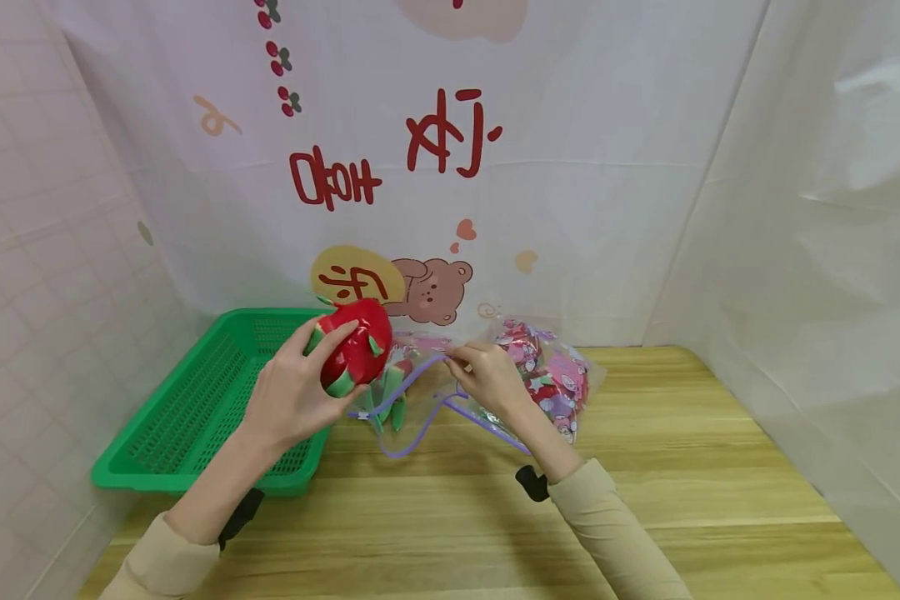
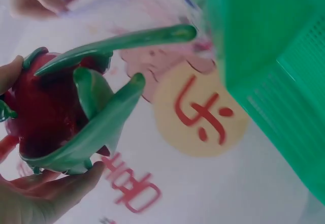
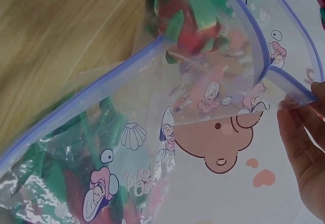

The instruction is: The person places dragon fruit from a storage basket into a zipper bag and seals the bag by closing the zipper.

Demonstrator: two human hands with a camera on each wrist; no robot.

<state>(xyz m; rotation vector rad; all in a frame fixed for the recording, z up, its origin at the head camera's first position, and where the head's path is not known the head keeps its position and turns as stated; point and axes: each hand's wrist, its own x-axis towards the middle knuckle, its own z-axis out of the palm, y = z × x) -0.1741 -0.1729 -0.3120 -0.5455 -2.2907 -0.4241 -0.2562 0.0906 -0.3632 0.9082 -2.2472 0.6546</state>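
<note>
My left hand (image 1: 288, 400) grips an artificial dragon fruit (image 1: 362, 343), glossy red with green scales, raised near the green basket's right side. In the left wrist view its long curved green leaves (image 2: 137, 41) point away from the palm. With thumb and fingertips, my right hand (image 1: 490, 379) pinches the top edge of a clear zip bag (image 1: 412, 404). The bag's purple-trimmed mouth gapes, and a red-and-green fruit (image 3: 190, 21) shows inside it. Just right of that hand lies a second printed zip bag (image 1: 566, 387), filled with red and green pieces.
A green plastic basket (image 1: 142, 481) with slotted sides stands at the left on the wooden table (image 1: 435, 533). Behind the table hangs a white printed cloth (image 1: 570, 183) with a cartoon bear, and pale walls flank both sides.
</note>
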